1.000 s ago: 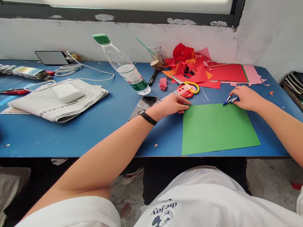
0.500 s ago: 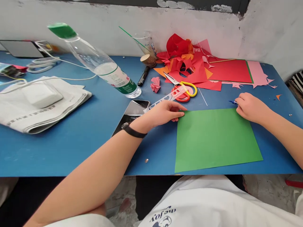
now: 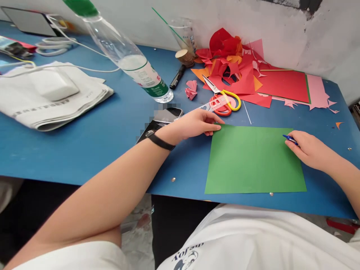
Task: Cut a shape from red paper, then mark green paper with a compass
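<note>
A sheet of green paper [image 3: 255,161] lies flat near the table's front edge. At its upper left corner is my left hand [image 3: 201,123], thumb and fingers closed on the paper's edge. My right hand [image 3: 308,148] grips a blue pen [image 3: 291,139], its tip pointing left above the sheet's upper right part. Just beyond my left hand lie a clear stencil ruler [image 3: 209,106] and scissors [image 3: 225,99] with yellow and red handles. A dark phone [image 3: 161,117] rests partly hidden behind my left wrist.
Red and orange paper scraps [image 3: 225,63] are heaped against the wall, beside red sheets [image 3: 289,84]. A tall water bottle [image 3: 137,71] stands left of a black marker [image 3: 177,77] and a folded pink paper [image 3: 191,90]. Further left, a white adapter [image 3: 56,84] sits on folded newspaper [image 3: 45,116].
My right hand has come down and the pen now points over the green sheet rather than beyond its top edge. My left hand stays at the corner. The camera view has shifted and tilted.
</note>
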Demonstrator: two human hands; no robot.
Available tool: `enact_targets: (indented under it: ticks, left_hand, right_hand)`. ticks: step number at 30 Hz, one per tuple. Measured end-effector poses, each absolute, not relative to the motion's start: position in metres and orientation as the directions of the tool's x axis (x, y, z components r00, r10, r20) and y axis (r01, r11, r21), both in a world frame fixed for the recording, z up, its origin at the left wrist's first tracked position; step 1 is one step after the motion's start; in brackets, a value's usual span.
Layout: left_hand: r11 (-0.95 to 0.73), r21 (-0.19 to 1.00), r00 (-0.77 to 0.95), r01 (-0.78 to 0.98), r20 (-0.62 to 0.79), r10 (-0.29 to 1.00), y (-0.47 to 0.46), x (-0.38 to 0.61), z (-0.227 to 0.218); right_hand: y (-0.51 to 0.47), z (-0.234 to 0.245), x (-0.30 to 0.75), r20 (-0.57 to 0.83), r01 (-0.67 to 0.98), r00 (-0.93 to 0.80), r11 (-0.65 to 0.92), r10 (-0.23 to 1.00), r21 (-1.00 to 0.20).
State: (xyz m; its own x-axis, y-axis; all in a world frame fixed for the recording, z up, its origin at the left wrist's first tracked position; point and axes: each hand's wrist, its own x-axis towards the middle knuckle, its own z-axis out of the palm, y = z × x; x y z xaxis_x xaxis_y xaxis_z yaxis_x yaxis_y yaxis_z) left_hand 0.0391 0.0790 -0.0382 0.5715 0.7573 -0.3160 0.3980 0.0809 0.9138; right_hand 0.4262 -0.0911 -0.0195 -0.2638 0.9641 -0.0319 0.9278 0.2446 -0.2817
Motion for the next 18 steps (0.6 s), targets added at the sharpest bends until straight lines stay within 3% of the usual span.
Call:
enact_targets:
  ticks: [7, 13, 18]
  left_hand:
    - [0.040, 0.922, 0.544, 0.386, -0.263, 0.797, 0.087, 0.050, -0.045]
    - [0.001, 0.895, 0.551, 0.446, -0.276, 0.787, 0.078, 0.048, -0.043]
    - [-0.087, 0.863, 0.579, 0.498, -0.256, 0.774, 0.075, 0.043, -0.039]
  right_hand:
    - [-0.102, -0.007, 0.359, -0.063, 0.905, -0.329, 0.296, 0.942, -0.305]
    - [-0.086, -0.044, 0.348, 0.088, 0.924, -0.366, 0.373, 0.926, -0.084]
    - [-0.078, -0.053, 0.373, 0.190, 0.912, -0.368, 0.393, 0.910, -0.117]
